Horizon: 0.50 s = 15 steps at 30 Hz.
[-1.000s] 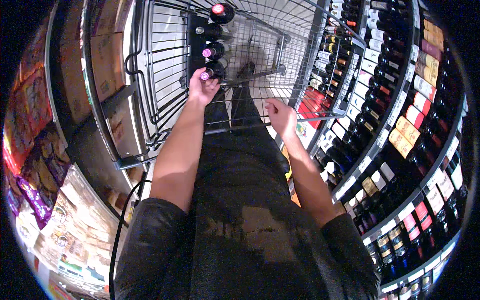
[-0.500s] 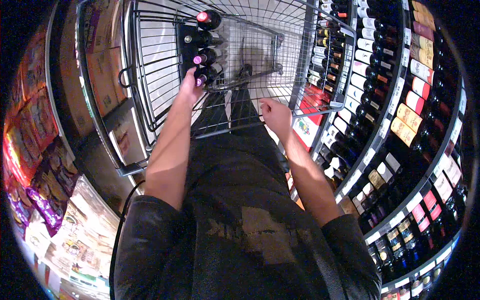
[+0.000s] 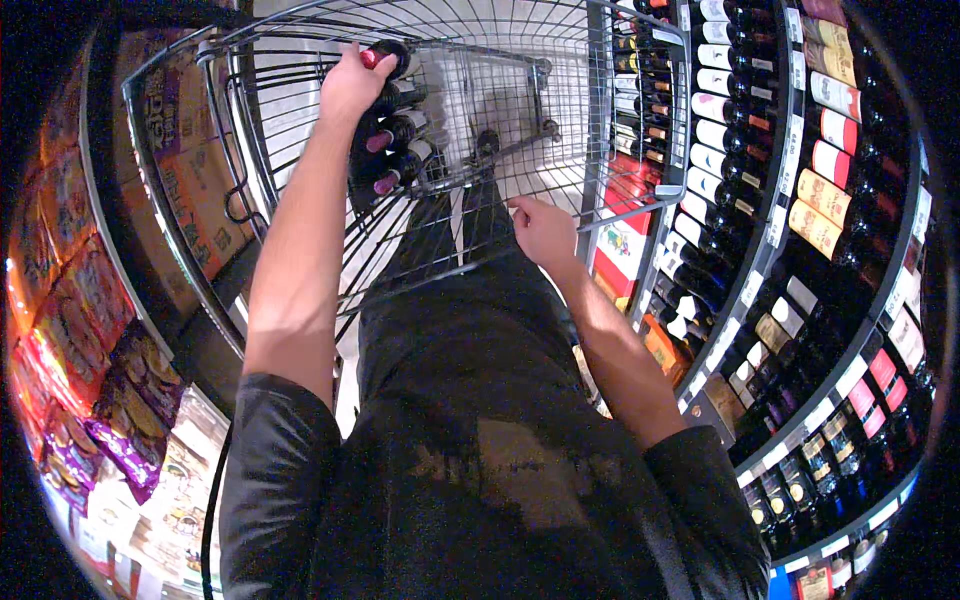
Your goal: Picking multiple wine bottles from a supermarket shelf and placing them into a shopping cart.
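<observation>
A wire shopping cart (image 3: pixel 590 100) stands in front of me, with several dark wine bottles in a row at its left side. My left hand (image 3: pixel 352 88) is reaching to the far end of that row, its fingers closed round the red-capped top of a wine bottle (image 3: pixel 398 57). Closer to me are two bottles with purplish caps, a nearer wine bottle (image 3: pixel 410 167) and another wine bottle (image 3: pixel 403 128). At the cart's near rim (image 3: pixel 455 266), my right hand (image 3: pixel 545 232) is curled over the wire bar; its fingertips are partly hidden.
On the right, curved shelves (image 3: pixel 780 225) hold many wine bottles (image 3: pixel 715 135). Printed cardboard boxes (image 3: pixel 195 195) are stacked left of the cart. Shiny snack bags (image 3: pixel 85 310) line the lower left. A red and white box (image 3: pixel 620 240) sits beyond my right hand.
My left hand has moved away from the nearest bottles to the far red-capped one and closed on it. The view of the cart has shifted slightly, while my right hand stays at the rim.
</observation>
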{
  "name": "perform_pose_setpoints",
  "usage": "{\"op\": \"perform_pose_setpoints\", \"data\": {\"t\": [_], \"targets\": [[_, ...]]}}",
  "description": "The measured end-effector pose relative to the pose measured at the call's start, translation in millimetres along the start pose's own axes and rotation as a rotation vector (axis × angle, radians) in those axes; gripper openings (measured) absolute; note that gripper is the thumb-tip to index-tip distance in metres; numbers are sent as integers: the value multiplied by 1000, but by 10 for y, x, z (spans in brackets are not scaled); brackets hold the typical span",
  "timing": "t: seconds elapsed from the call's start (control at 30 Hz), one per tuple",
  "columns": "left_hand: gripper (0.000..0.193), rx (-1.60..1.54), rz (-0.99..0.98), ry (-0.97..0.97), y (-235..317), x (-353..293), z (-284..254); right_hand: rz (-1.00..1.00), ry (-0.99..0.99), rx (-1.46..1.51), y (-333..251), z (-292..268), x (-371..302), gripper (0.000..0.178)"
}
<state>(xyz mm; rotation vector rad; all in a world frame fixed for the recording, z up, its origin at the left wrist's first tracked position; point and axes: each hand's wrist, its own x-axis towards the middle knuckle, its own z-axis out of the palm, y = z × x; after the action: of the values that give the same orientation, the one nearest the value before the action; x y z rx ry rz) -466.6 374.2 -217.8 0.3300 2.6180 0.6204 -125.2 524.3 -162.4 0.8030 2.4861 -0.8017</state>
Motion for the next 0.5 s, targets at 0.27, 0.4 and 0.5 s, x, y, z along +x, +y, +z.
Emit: {"op": "perform_pose_setpoints", "data": {"t": [0.27,0.4,0.5], "targets": [[51,-68,-124,-59,-373,309,106,-23,16,11,9,22,21,24],[52,8,-95,61,-633,402,130,-67,68,15,-11,45,38,22],[50,-262,-194,-118,-746,538,129,-95,88,21,-35,51,37,20]]}}
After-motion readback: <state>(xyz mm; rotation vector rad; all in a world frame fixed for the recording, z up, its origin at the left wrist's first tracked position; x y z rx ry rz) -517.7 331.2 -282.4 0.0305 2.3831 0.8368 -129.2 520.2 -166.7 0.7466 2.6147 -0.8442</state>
